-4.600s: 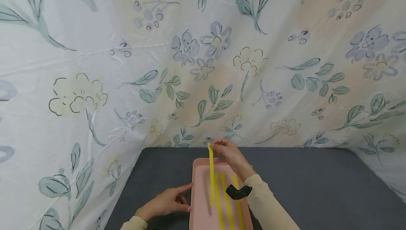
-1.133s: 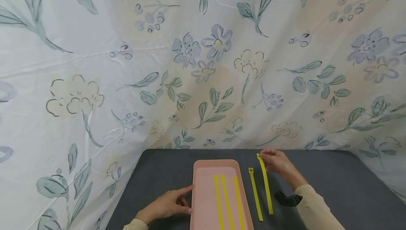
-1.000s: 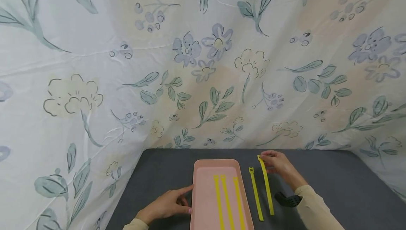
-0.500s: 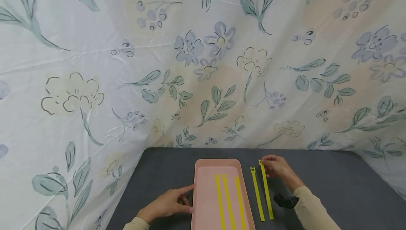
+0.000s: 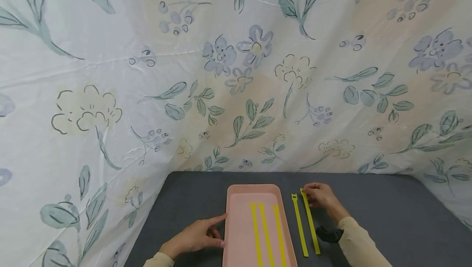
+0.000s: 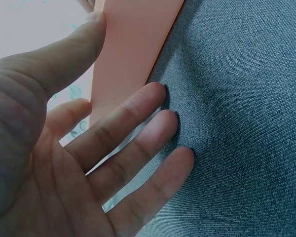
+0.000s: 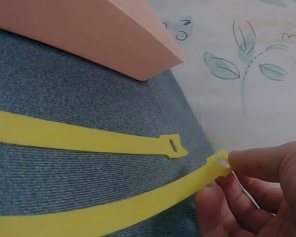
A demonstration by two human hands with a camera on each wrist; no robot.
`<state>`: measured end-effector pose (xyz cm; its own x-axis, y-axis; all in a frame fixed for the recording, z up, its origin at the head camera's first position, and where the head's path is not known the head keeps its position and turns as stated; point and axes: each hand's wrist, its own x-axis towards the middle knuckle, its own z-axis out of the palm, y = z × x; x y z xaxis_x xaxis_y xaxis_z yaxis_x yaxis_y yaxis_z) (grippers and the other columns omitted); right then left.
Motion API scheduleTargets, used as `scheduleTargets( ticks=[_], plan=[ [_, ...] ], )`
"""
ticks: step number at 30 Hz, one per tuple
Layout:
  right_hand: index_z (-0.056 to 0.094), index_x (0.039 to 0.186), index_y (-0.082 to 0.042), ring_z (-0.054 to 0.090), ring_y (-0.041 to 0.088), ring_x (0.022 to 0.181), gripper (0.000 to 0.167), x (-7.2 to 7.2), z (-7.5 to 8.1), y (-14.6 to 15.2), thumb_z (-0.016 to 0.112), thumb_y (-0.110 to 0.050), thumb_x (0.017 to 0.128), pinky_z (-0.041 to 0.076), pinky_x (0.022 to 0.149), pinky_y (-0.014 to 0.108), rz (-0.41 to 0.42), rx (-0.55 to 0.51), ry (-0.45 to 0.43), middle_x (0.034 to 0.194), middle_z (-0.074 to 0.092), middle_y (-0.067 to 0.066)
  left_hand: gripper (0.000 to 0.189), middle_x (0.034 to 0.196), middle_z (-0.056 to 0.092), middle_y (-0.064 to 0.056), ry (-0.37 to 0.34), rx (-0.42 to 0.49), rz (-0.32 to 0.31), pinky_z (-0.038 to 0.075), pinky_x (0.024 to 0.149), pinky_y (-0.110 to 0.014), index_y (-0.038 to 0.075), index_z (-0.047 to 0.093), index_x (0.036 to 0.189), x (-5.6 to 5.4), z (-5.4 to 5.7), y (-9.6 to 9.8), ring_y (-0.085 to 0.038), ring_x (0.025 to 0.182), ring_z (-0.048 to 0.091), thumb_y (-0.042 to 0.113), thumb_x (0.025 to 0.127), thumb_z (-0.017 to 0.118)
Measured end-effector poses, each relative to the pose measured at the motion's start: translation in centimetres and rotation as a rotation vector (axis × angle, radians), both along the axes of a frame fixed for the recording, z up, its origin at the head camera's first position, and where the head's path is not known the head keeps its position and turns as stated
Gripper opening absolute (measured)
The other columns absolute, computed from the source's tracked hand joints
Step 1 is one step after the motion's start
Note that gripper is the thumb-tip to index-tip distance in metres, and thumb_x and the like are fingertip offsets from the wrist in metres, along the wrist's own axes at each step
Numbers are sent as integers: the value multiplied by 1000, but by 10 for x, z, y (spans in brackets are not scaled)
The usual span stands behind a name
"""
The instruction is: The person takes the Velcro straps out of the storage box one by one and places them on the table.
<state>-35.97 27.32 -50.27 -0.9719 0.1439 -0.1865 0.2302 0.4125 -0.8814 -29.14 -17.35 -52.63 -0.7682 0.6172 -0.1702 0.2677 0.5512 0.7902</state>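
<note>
In the head view my right hand [image 5: 320, 195] pinches the slotted head of a yellow hook-and-loop cable tie [image 5: 311, 226] between thumb and fingers. The right wrist view shows this tie's head end [image 7: 213, 170] raised off the cloth, its strap curving down toward it. A second yellow cable tie [image 5: 300, 228] lies flat just left of it, roughly parallel. My left hand [image 5: 191, 236] is at the left side of a pink tray [image 5: 236, 226], index fingertip and thumb against its wall. In the left wrist view the left hand's other fingers [image 6: 138, 106] extend loosely over the cloth.
Three more yellow cable ties [image 5: 267, 236] lie lengthwise in the tray's right half. Dark grey cloth [image 5: 383, 213] covers the table. A floral curtain [image 5: 236, 74] hangs behind the table's far edge and along both sides.
My right hand has carried the pinched tie from above the tray to the right, beside the tie on the cloth, and lowered it. The left hand has stayed at the tray.
</note>
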Motion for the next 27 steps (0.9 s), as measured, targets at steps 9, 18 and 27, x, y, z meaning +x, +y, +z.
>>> scheduleTargets(
  ticks=[9, 18, 27],
  plan=[
    [66, 118, 3, 64, 18, 80, 30, -1, -7, 2, 61, -20, 100, 55, 65, 32, -13, 23, -3, 101, 70, 14, 85, 90, 72, 10, -59, 54, 39, 50, 63, -27, 50, 41, 150, -29, -56, -12, -9, 74, 66, 56, 76, 83],
    [67, 121, 3, 62, 21, 87, 34, 2, -9, 7, 60, -24, 102, 55, 68, 33, 6, 47, 6, 109, 68, 16, 88, 92, 71, 11, -21, 3, 27, 50, 64, -28, 34, 37, 157, -3, -6, -2, -6, 75, 62, 56, 82, 78],
    [67, 120, 7, 60, 19, 80, 32, 0, -13, 8, 59, -17, 101, 56, 65, 32, 3, 67, 10, 98, 68, 13, 84, 92, 71, 9, -46, 6, 39, 50, 66, -30, 23, 40, 157, 13, 25, 7, -9, 76, 62, 43, 86, 80]
  ],
)
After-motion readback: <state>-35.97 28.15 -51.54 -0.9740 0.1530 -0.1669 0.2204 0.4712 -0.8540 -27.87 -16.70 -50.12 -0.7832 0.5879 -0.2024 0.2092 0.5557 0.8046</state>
